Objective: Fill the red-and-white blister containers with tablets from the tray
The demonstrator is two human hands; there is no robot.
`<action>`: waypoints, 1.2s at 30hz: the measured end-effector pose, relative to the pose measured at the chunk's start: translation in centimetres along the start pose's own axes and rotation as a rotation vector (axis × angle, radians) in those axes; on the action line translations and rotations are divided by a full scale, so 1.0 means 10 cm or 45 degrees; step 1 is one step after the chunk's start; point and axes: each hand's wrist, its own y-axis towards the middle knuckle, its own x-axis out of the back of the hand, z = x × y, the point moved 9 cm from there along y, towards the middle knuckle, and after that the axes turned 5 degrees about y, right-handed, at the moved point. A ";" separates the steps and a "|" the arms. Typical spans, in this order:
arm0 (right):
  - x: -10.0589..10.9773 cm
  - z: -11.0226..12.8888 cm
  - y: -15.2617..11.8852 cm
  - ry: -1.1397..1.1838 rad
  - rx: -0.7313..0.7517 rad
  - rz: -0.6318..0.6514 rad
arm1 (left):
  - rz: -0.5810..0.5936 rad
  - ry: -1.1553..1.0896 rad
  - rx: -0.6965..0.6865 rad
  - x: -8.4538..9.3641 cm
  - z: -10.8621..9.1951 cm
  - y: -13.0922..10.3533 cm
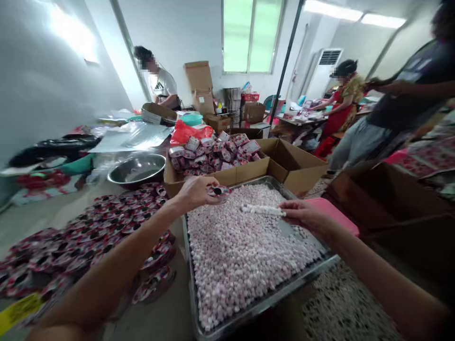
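Observation:
Above the far left part of a metal tray [194, 284], my left hand [197, 192] is closed on a small printed packet [218, 191] with a dark opening. My right hand [296, 211] is closed on the right end of a white stick-like row of small pieces [263, 210], held level over the tray. Small white and pinkish pieces [245, 251] fill much of the tray. Many similar printed packets [117, 222] with dark openings lie on the table to the left. Behind the tray, a cardboard box [231, 176] holds a heap of packets [213, 151].
A steel bowl [137, 169] stands left of the box. An open cardboard box [295, 163] sits behind the tray, a pink lid [332, 213] to its right. A larger dark box [391, 203] is at the right. Several people stand farther back.

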 end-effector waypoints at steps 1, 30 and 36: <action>-0.03 0.08 0.01 -0.014 0.020 0.037 | 0.034 -0.011 -0.029 -0.06 -0.09 -0.03; 0.72 0.69 -0.12 -1.536 0.212 -0.237 | 0.087 -1.232 0.250 -0.90 0.01 -0.20; 0.32 -0.60 0.52 -0.906 0.196 -0.193 | -0.026 -1.148 0.394 -0.76 0.26 -0.42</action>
